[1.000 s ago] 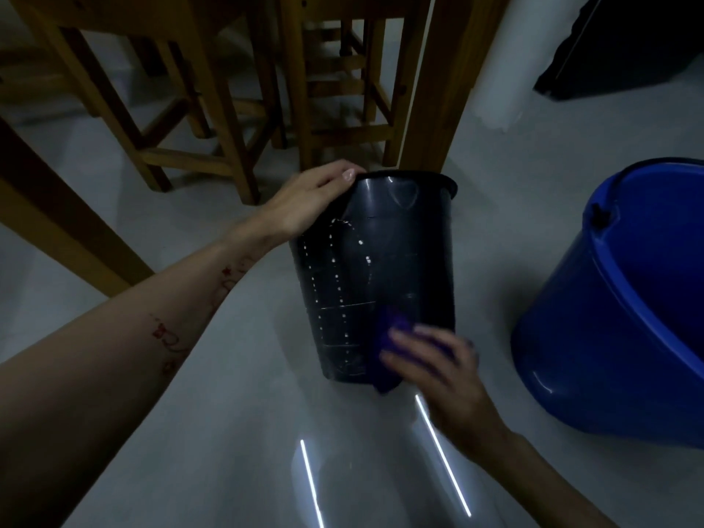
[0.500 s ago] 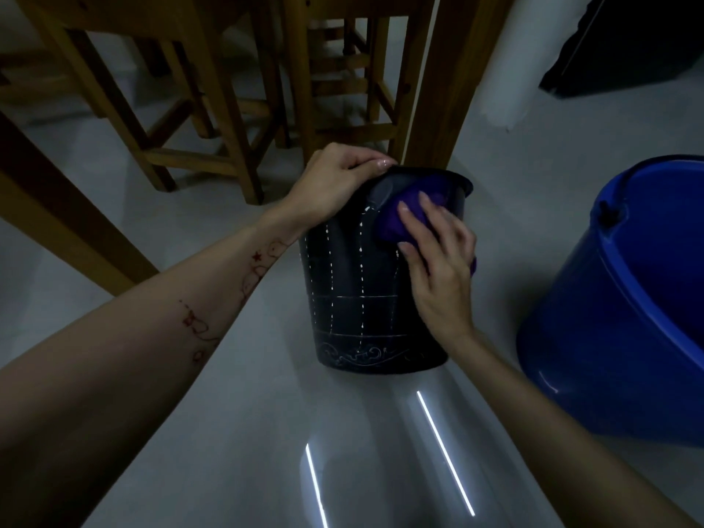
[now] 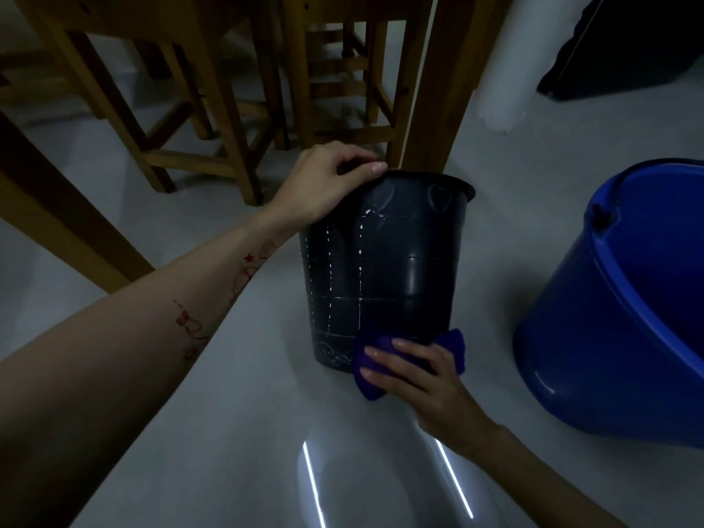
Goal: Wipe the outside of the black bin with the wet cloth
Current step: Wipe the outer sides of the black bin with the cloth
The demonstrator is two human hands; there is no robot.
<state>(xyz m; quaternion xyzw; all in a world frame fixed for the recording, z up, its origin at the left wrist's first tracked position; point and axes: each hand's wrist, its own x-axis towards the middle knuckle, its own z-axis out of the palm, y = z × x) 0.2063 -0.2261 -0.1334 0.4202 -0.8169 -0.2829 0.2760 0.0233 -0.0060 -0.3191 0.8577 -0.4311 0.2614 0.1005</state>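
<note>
The black bin (image 3: 396, 268) stands upright on the pale floor in the middle of the view, with embossed hearts under its rim and wet streaks down its left side. My left hand (image 3: 327, 184) grips the rim at the bin's upper left. My right hand (image 3: 415, 375) presses a purple cloth (image 3: 453, 346) flat against the bin's lower front, near its base. The cloth sticks out on both sides of my fingers.
A large blue bucket (image 3: 617, 337) sits close to the right of the bin. Wooden chair and table legs (image 3: 438, 81) stand right behind the bin and off to the left. A dark object (image 3: 624, 43) lies at the far right.
My right hand slid the cloth from the bin's upper part, near the rim, down to its base. One second ago it was also low. My left hand stayed on the rim.
</note>
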